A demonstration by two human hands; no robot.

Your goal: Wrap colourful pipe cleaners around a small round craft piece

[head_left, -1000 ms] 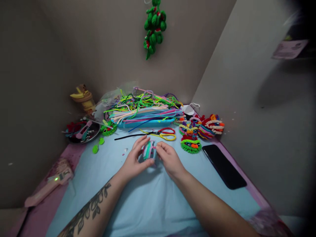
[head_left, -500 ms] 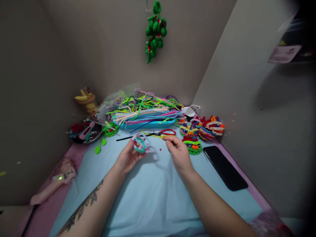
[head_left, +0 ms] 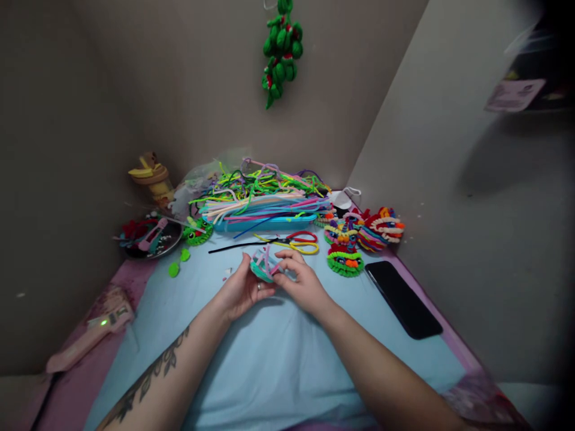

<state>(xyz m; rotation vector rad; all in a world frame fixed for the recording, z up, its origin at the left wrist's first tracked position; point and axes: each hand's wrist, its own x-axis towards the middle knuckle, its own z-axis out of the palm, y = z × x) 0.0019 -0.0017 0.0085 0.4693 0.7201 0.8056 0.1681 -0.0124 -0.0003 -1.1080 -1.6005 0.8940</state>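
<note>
My left hand (head_left: 245,292) is closed around a small open frame bent from teal and pink pipe cleaners (head_left: 263,268), held above the blue cloth. From the other side my right hand (head_left: 300,281) grips the same frame, fingers pinching its right edge near a pink strand. Just beyond the hands lie scissors (head_left: 302,242) with one red and one yellow handle, and a black pipe cleaner (head_left: 233,246). A small whitish bit (head_left: 229,271) rests on the cloth left of the frame.
Pipe cleaners fill a blue tray (head_left: 265,224) at the back. Colourful fuzzy craft heads (head_left: 345,261) and a black phone (head_left: 403,299) lie on the right. A pink glue gun (head_left: 92,335) with a green light, a metal bowl (head_left: 148,254) and green discs (head_left: 174,270) are on the left.
My right hand has moved left from beside the scissors to the pipe-cleaner frame and taken hold of it. My left hand has turned the frame and shifted it slightly right.
</note>
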